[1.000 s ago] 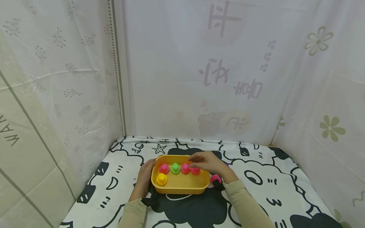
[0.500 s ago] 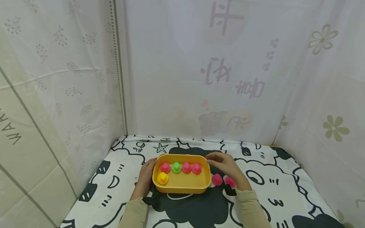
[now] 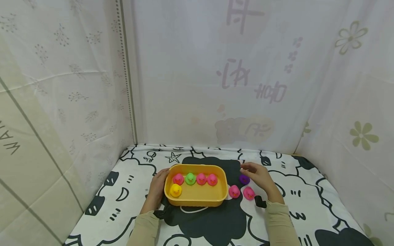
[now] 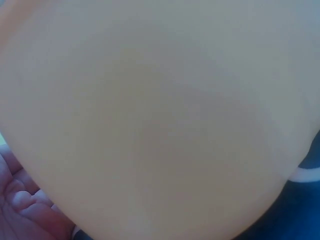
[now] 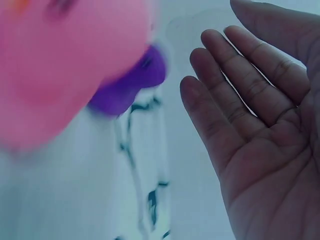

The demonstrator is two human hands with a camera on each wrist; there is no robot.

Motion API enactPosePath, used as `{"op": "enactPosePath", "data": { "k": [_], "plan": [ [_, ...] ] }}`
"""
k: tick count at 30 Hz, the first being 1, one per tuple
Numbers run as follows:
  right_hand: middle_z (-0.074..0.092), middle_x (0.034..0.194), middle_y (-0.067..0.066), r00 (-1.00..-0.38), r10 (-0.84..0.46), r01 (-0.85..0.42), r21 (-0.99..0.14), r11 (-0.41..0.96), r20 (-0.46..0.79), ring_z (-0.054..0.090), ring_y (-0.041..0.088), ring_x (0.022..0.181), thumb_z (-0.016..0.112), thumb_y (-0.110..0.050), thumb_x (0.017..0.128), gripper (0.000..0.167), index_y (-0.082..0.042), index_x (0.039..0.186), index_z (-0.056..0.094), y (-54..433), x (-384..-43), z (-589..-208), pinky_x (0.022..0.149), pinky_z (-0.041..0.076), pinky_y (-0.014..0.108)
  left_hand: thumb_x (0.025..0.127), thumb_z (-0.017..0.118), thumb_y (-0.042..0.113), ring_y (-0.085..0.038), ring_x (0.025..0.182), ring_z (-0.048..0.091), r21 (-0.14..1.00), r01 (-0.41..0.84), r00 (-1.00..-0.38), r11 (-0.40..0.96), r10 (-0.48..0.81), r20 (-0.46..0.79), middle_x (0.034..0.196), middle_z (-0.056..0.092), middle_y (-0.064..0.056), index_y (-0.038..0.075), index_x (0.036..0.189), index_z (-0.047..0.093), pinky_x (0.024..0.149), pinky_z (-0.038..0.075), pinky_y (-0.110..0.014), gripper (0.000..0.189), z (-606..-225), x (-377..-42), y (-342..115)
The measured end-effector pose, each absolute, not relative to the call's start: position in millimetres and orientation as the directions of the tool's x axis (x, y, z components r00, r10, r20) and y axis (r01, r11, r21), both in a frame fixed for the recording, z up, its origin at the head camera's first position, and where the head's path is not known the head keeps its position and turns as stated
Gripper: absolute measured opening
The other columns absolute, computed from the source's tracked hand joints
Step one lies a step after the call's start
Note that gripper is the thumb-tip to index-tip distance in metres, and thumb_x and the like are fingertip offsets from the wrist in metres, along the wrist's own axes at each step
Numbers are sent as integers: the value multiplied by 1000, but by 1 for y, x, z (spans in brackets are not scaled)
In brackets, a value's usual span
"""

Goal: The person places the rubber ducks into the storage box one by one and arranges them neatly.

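A yellow tray [image 3: 197, 202] holds several toy ducks: a row of pink ones and a green duck [image 3: 190, 178], with a yellow duck [image 3: 175, 190] in front. My left hand [image 3: 158, 184] rests against the tray's left side, fingertips at the rim; the tray's wall [image 4: 165, 120] fills most of the left wrist view. To the right of the tray my right hand [image 3: 258, 176] is raised with straight, spread fingers and holds nothing. Close to it are a purple duck [image 3: 244, 179] and two pink ducks [image 3: 234, 191], outside the tray.
The patterned cloth [image 3: 123, 218] covers the surface. White curtains [image 3: 197, 85] stand at the back and both sides. A white cord [image 3: 194, 210] lies at the tray's front edge.
My right hand has moved from over the tray out to the right, uncovering the purple duck and the pink ducks beside the tray. My left hand stays at the tray's left side.
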State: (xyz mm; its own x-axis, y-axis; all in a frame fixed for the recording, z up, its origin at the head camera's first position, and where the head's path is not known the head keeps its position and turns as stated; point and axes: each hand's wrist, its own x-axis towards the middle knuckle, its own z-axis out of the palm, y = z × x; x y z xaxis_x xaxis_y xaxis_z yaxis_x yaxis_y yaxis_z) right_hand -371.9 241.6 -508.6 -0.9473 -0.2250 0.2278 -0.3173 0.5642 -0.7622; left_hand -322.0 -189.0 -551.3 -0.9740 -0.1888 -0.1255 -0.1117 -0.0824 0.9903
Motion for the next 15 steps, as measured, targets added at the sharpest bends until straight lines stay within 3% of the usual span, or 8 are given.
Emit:
{"op": "enactPosePath", "data": {
  "k": [7,15],
  "plan": [
    [72,117,2,-974,-187,-217,-772,598,130,63,30,117,75,-42,89,40,-17,119,72,262,-377,-530,97,52,52,99,53,47,-29,132,50,991,-114,-975,-68,-186,-125,143,55,-10,14,138,59,114,37,-48,51,-553,-322,-189],
    [68,123,12,-953,-291,-232,-835,498,91,62,37,118,80,-26,87,39,-10,121,71,269,-380,-541,97,53,51,100,53,45,-28,132,50,991,-110,-975,-79,-183,-123,143,55,-9,13,137,59,115,36,-48,50,-551,-322,-190]
  ]
}}
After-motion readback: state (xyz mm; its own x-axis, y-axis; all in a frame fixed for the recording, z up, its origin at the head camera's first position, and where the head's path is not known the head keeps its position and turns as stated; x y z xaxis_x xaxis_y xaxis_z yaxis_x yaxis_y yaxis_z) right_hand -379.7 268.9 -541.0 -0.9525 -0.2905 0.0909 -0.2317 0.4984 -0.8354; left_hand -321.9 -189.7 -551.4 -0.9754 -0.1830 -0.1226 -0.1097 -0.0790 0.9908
